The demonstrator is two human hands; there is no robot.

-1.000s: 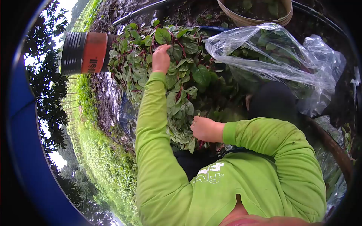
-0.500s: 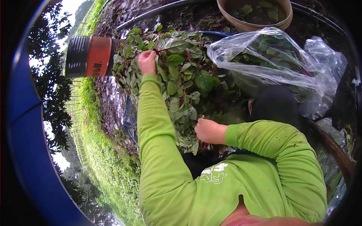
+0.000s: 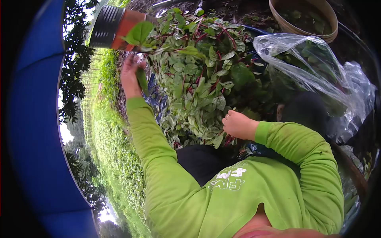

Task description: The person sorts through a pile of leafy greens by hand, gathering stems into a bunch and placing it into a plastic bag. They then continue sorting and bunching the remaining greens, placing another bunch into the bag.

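A large heap of red-stemmed leafy greens [image 3: 194, 79], like Malabar spinach, lies in front of me. My left hand [image 3: 131, 75] is at the heap's far left edge, fingers blurred but closed on a leafy stem [image 3: 139, 33]. Broad green leaves of that stem show above the fingers and beside the palm. Close to my body, my right hand [image 3: 240, 125] is closed in a fist at the near right side of the heap. Small stem ends poke out at its fingertips and red stems show just below; most of what it grips is hidden.
A black and orange drum [image 3: 117, 27] stands past the heap at upper left. To the right, a clear plastic bag [image 3: 301, 47] holds more greens. A round tub [image 3: 278, 16] with water and leaves is at top right. A blue canopy [image 3: 35, 131] edges the left side.
My left hand has moved from the top of the heap to its left edge, bringing out a leafy stem. My right hand stays closed by the heap. The whole view has shifted somewhat.
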